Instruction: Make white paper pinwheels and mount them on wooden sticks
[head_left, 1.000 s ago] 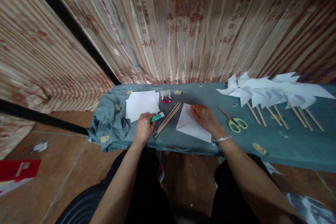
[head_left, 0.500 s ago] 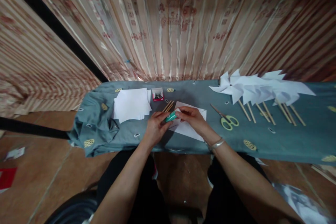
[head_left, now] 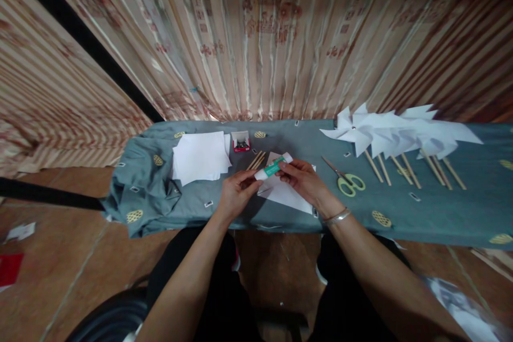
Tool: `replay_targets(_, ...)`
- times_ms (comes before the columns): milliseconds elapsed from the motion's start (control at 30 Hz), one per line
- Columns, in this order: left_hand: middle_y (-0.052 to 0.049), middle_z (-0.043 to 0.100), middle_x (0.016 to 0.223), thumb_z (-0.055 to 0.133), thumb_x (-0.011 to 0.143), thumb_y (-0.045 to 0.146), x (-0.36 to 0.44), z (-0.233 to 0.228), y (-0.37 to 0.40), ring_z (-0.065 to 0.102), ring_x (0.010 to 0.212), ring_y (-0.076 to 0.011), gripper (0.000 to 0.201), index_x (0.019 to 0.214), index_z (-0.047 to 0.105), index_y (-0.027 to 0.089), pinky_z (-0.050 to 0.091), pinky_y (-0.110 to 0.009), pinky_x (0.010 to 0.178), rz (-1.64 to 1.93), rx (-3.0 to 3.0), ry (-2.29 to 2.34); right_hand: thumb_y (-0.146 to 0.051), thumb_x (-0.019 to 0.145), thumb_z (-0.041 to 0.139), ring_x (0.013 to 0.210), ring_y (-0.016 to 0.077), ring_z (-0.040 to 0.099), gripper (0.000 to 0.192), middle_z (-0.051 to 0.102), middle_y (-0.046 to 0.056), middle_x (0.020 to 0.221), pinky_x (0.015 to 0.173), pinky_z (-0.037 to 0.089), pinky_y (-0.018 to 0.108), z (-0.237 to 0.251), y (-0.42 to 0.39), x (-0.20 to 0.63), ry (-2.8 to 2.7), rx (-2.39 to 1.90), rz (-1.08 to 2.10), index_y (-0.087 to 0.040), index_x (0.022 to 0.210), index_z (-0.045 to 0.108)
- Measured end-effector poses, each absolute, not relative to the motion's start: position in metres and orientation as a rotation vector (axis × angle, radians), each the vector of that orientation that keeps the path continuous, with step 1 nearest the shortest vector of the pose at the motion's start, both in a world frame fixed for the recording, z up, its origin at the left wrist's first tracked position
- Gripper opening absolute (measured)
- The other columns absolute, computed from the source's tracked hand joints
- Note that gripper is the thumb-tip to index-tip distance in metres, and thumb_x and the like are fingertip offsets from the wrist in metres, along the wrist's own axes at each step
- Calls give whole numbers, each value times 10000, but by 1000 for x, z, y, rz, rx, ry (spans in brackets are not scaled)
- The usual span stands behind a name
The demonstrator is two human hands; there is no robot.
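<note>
A white and green glue stick (head_left: 274, 167) is held slantwise between my two hands above the table. My left hand (head_left: 239, 190) pinches its lower left end. The fingers of my right hand (head_left: 303, 180) are closed on its right end. Beneath them lies a sheet of white paper (head_left: 290, 195), partly covered by my hands. Several thin wooden sticks (head_left: 255, 161) rest just beyond my left fingers. To the right of my right hand are scissors (head_left: 348, 180) with yellow-green handles.
A stack of white paper (head_left: 202, 157) lies at the left, beside a small red and white box (head_left: 241, 141) of small dark metal pieces. Several white paper pinwheels (head_left: 395, 131) on wooden sticks lie at the right. A patterned curtain (head_left: 256, 37) hangs behind the cloth-covered table (head_left: 441, 214).
The glue stick has turned so its green label and both white ends show. My right hand has shifted slightly right along it, and my fingers cover less of it.
</note>
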State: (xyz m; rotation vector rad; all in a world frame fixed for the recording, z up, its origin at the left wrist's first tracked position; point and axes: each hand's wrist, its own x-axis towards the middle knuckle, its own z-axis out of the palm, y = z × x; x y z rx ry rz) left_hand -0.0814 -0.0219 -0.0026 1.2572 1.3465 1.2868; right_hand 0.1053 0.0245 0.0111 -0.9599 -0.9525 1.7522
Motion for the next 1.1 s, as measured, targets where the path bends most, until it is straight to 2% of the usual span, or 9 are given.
replay_targets(167,-34,749,805,799,635,321,-82,-1,-22,650,684,-161,247,853,785,205,528,-299,700,1269,1149,1278,-471,537,901,564,76,592,385,665,-43,619,536,477,192,11,30,114,-887,-980,1702,-192,726,714)
replay_targets(367,-44,762,896,880,527,306,-71,2,-23,676,759,-165,501,996,761,175,544,-305,760,1255,963,1193,-460,508,916,575,86,597,391,681,-32,634,565,494,208,14,25,116,-859,-982,1737,-185,710,724)
replay_targets(567,-12,734,722,850,586,380,-61,-2,-19,638,619,-133,419,925,779,144,527,-264,653,1230,1002,1195,-452,477,933,606,66,592,386,691,-32,654,603,488,182,18,18,110,-864,-959,1727,-195,701,753)
replay_targets(867,-12,717,649,854,571,411,-59,10,-21,642,570,-141,400,856,782,139,546,-271,609,1200,993,1215,-477,446,934,576,67,557,407,660,-33,607,545,446,185,18,20,111,-837,-1010,1691,-190,670,752)
replay_targets(1100,-6,732,678,870,535,335,-60,8,-24,638,585,-127,377,848,782,146,537,-253,625,1242,945,1176,-460,493,923,604,88,568,369,679,-21,651,593,448,221,21,15,113,-906,-959,1710,-200,695,757)
